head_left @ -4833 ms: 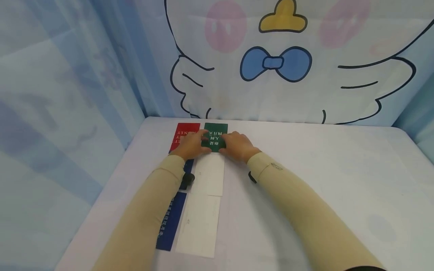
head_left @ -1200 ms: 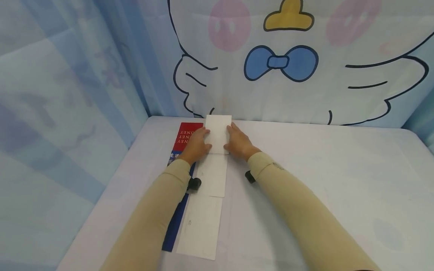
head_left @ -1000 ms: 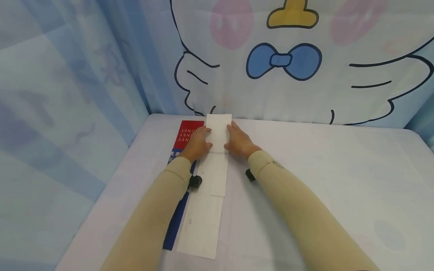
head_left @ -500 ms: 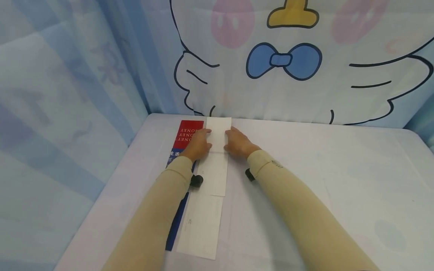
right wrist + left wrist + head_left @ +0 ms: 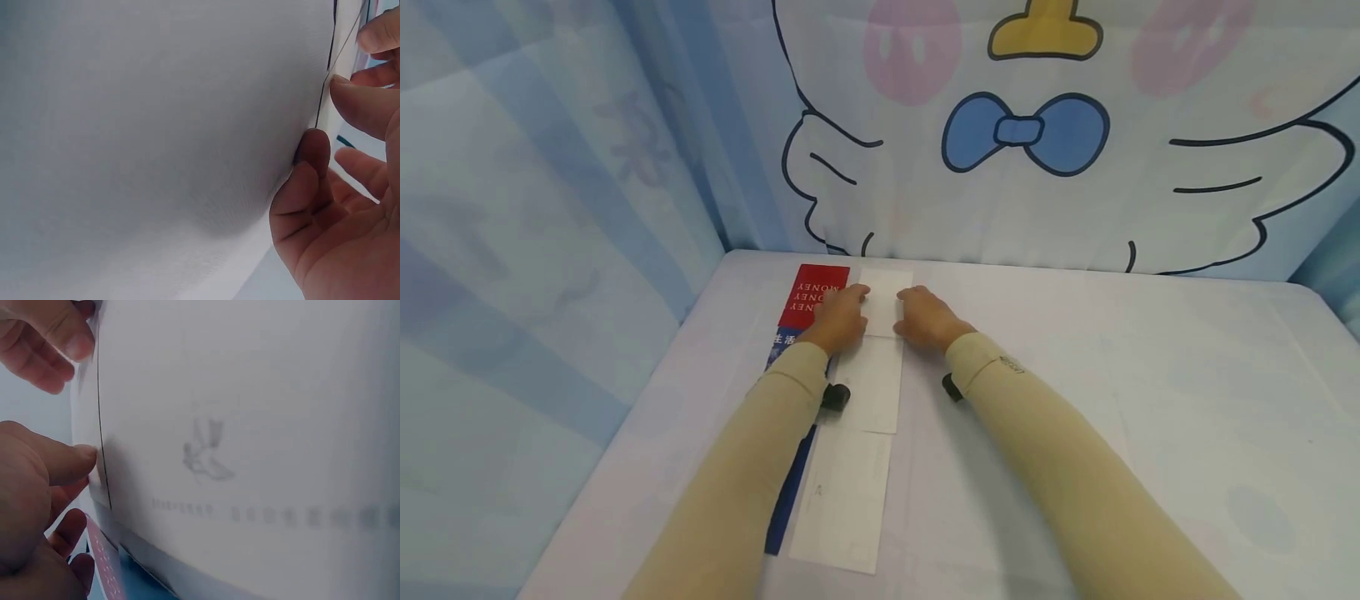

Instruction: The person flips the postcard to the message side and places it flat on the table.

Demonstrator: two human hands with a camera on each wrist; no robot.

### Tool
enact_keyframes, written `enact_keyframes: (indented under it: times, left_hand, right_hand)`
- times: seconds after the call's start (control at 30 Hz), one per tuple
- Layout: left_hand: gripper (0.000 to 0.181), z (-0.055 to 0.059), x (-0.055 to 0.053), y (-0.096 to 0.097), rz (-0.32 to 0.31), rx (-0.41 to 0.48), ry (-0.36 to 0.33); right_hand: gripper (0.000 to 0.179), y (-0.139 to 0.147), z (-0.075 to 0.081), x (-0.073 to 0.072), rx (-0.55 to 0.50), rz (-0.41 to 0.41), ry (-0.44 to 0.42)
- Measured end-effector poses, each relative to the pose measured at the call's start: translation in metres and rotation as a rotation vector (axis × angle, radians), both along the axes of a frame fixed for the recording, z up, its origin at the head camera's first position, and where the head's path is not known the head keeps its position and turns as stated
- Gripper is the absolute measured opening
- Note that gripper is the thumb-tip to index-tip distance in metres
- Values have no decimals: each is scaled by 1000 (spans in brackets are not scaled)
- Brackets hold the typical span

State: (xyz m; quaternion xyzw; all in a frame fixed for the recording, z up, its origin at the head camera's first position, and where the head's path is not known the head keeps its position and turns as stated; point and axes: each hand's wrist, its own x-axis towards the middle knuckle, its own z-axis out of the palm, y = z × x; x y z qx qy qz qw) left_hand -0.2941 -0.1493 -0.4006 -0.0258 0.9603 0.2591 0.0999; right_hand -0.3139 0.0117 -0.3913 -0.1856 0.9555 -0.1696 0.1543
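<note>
A card [image 5: 883,302], white side up, lies at the far end of a column of white cards. My left hand [image 5: 841,318] holds its left edge, fingers bent, with the thumb by the seam to the card below. My right hand [image 5: 927,319] holds the opposite edge between thumb and curled fingers. Nearer me in that column are a middle white card [image 5: 871,383] and a near white card [image 5: 842,500]. The left wrist view shows faint grey print on a white card [image 5: 262,412] beside both hands. Undersides of the fingertips are partly hidden.
Left of the white column lies a red card [image 5: 812,287] lettered MONEY. Blue cards [image 5: 790,500] continue below it, mostly covered by the left sleeve. A printed curtain [image 5: 1000,208] hangs behind the white table [image 5: 1112,433] and along its left side.
A green face showed at the far spot several seconds ago; white shows there now. During the last second the card's raised far edge has come down toward the table, both hands staying at its sides.
</note>
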Motion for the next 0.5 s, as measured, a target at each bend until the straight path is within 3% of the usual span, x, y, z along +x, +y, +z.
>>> enact_keyframes:
  times: [0.2,0.5]
  left_hand:
    - [61,2,-3,0,19,-13,-46]
    - [58,0,0,-1,3,-23,-3]
  right_hand:
    - [60,1,1,2,-4,-4,-12]
    - [59,1,0,3,-12,-18,-34]
